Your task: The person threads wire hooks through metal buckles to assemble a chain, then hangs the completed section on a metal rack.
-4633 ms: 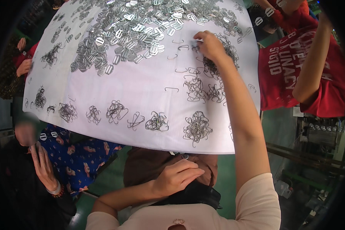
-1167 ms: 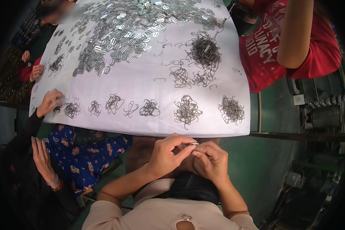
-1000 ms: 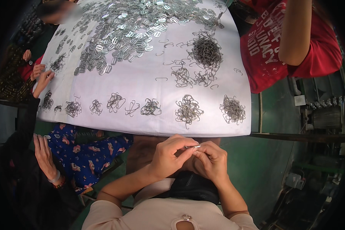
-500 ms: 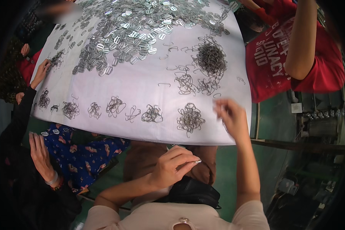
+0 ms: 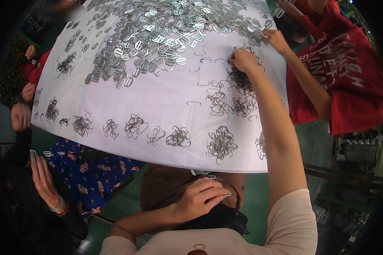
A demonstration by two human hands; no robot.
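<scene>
My left hand (image 5: 204, 196) is closed in a pinch above my lap, with a small metal buckle (image 5: 227, 194), seen nearly edge-on, between thumb and fingertips. My right hand (image 5: 245, 61) reaches far over the table, fingers curled together at the edge of a dense heap of bent wire hooks (image 5: 241, 80). Whether a hook is caught in those fingers is hidden. Looser hooks (image 5: 219, 103) lie just nearer than the heap. Close to the table's front edge sits another small pile of hooks (image 5: 221, 143).
Flat silver buckles (image 5: 153, 42) cover the far half of the white-covered table (image 5: 144, 95). Several small hook piles (image 5: 135, 125) line the front edge. A co-worker in a red shirt (image 5: 353, 80) reaches in from the right. Another co-worker's hand (image 5: 44, 178) is at the left.
My right hand has gone from the right front of the table to the far hook heap. The red-shirted co-worker's arm came down to the buckles; a left-side co-worker's hand drew back from the hooks.
</scene>
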